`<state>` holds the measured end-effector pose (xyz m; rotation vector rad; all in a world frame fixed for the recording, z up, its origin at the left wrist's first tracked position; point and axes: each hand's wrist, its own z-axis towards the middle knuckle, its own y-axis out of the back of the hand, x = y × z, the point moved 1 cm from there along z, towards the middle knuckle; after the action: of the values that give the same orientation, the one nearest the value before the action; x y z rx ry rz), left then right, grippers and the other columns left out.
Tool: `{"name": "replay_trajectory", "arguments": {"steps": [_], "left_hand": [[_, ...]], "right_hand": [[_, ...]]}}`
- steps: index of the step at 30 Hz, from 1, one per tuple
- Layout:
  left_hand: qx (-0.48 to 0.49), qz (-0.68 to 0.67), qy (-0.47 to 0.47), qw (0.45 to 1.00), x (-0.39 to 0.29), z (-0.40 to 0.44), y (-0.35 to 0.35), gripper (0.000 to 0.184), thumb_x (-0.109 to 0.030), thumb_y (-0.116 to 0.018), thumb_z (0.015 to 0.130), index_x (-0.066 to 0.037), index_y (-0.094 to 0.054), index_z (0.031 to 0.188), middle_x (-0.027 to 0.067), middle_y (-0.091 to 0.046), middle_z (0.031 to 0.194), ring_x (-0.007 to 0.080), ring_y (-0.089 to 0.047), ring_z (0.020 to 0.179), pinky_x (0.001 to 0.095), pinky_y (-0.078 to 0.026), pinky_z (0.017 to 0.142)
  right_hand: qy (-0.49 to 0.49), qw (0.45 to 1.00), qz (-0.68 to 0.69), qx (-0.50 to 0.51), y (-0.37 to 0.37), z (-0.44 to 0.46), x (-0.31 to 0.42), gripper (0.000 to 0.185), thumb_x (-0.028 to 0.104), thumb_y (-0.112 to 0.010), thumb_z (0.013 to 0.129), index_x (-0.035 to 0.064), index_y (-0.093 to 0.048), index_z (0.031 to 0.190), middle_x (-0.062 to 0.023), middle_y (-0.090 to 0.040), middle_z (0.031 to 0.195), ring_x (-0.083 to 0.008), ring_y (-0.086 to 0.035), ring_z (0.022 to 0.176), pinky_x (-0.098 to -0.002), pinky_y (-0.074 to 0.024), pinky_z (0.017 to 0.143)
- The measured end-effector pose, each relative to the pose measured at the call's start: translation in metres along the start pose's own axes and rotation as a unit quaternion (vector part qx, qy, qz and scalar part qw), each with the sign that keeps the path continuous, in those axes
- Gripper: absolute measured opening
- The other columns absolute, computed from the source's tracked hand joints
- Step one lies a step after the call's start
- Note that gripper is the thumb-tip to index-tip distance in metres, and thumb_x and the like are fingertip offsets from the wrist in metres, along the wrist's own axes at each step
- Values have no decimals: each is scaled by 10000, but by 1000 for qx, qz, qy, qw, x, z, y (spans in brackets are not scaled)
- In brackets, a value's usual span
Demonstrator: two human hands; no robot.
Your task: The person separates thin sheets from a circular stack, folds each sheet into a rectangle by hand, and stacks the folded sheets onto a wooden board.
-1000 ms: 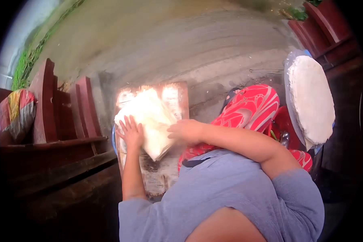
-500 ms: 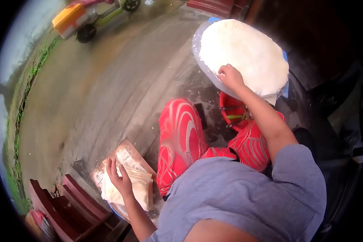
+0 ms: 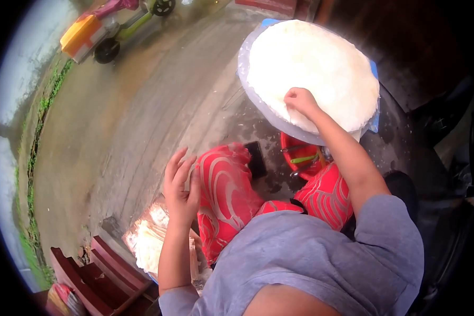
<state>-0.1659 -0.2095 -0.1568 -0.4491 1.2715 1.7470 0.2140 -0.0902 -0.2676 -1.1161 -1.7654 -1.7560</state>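
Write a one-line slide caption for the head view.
Right hand at a round white pile; left hand open near a red-patterned trouser leg.

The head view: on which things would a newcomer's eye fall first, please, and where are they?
Most likely on the big white disc at upper right, with the right hand over its lower-left part. Next come the bright red trousers near the middle, beside the raised left hand, and the yellow box at top left.
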Motion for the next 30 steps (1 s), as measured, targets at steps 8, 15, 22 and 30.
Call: {"name": "replay_trajectory", "arguments": {"steps": [8, 15, 22, 30], "left_hand": [[296, 166, -188, 922, -45, 96, -164, 445, -298, -582, 869, -40, -529, 1228, 133, -464, 1342, 302, -373, 1297, 490, -323, 1026], [395, 314, -87, 859, -14, 101, -253, 741, -493, -547, 853, -49, -317, 1400, 131, -305, 1461, 293, -255, 1371, 589, -222, 1055], [374, 380, -186, 825, -21, 92, -252, 798, -488, -627, 774, -48, -359, 1383, 141, -313, 1455, 314, -244, 1374, 592, -220, 1052], [324, 295, -244, 865, -31, 90, -280, 606, -373, -660, 755, 37, -521, 1179, 198, -477, 1293, 332, -446, 1206, 543, -363, 969]], "right_hand": [[-139, 976, 167, -4, 22, 25, -16, 158, 157, -565, 838, 37, -556, 941, -45, -588, 826, -128, -542, 701, -274, -462, 635], [-36, 993, 115, -10, 46, 47, -23, 197, 218, -653, 829, 26, -638, 867, -67, -631, 824, -144, -569, 759, -296, -466, 710], [-98, 948, -180, -244, 91, 106, -66, 269, 296, -613, 839, 119, -616, 1042, -85, -581, 1122, -227, -589, 949, -360, -479, 814], [125, 974, -124, -144, 39, 168, 13, 663, 453, -690, 753, 38, -515, 1240, -153, -587, 1160, -295, -559, 1070, -367, -434, 912]]}}
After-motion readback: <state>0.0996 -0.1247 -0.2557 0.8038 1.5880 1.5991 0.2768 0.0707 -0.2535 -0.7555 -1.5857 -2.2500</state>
